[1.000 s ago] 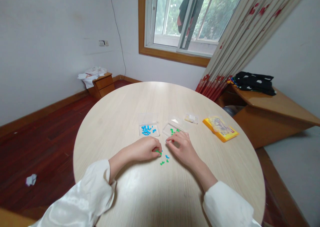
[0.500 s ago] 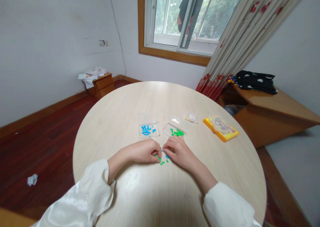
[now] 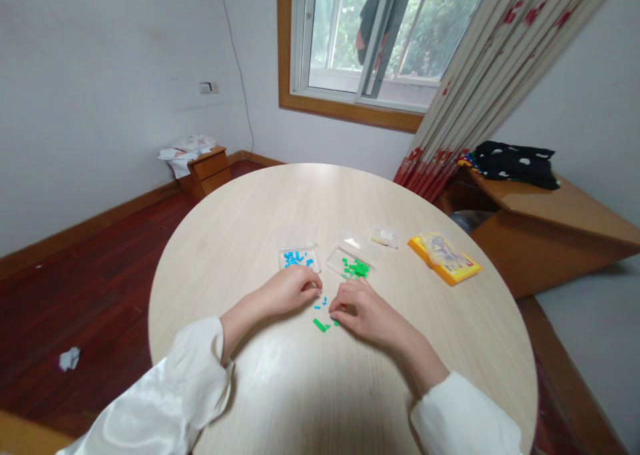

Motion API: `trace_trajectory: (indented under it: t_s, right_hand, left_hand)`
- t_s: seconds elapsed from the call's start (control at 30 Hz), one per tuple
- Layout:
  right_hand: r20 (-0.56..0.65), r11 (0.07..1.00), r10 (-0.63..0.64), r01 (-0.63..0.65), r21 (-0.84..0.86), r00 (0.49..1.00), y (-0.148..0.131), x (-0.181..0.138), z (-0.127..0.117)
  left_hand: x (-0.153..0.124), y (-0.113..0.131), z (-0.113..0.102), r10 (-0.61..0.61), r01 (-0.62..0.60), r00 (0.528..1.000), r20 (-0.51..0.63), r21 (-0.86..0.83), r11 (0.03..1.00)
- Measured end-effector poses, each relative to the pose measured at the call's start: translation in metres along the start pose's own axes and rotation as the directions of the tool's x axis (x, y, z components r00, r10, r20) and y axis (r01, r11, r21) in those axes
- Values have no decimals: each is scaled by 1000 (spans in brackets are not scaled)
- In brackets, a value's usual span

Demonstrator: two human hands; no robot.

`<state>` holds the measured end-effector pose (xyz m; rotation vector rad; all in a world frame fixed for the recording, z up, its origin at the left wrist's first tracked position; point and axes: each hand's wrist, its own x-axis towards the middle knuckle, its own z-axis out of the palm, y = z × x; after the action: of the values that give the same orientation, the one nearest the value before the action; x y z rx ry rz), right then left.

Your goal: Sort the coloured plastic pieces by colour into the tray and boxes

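Note:
My left hand (image 3: 294, 286) hovers just in front of the blue blocks' box, its fingers curled together; whatever they hold, if anything, is too small to make out. My right hand (image 3: 364, 308) rests low over the table with thumb and fingertips pinched, and what lies between them is hidden. Between the hands lie a few tiny blue blocks (image 3: 317, 307). A green strip of blocks (image 3: 319, 325) sits nearer to me, with small green pieces beside it. Blue toy blocks (image 3: 295, 258) fill part of one clear box, and green toy blocks (image 3: 357, 268) lie in another.
The round wooden table (image 3: 280, 401) also carries a small clear case (image 3: 385, 238) and a yellow package (image 3: 445, 258) at the right. Behind it stand a wooden cabinet (image 3: 560, 221) with black cloth on top, a curtain and a window.
My left hand has moved up and away from the green strip, uncovering it and the blue blocks. My right hand has shifted slightly right and down, covering where a blue piece showed.

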<state>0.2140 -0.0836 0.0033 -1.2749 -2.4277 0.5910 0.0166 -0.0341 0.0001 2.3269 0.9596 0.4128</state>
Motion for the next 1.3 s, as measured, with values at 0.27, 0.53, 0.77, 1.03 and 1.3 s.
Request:
trace_trajectory:
  t_s: [0.27,0.53,0.77,1.03,1.3]
  right_hand:
    - [133,1000,1,-4,27,991,-15,-4,-10]
    - [196,996,87,-80,-43,977,-9,-7,-14]
    - [137,996,94,-92,-14,986,-10,-4,-7]
    - [66,999,27,-29,28,997,-11,-3,-8]
    - [158,996,-25,11,90,987,-10,-7,-4]
  left_hand:
    - [-2,-2,8,177,-180,982,68,33,983]
    - [-4,-5,8,165,-167,983,84,12,986]
    - [-4,-3,7,146,-149,984,101,24,989]
    - [-5,-1,2,198,-199,974,109,-3,980]
    - [-6,2,3,234,-236,941,246,-22,971]
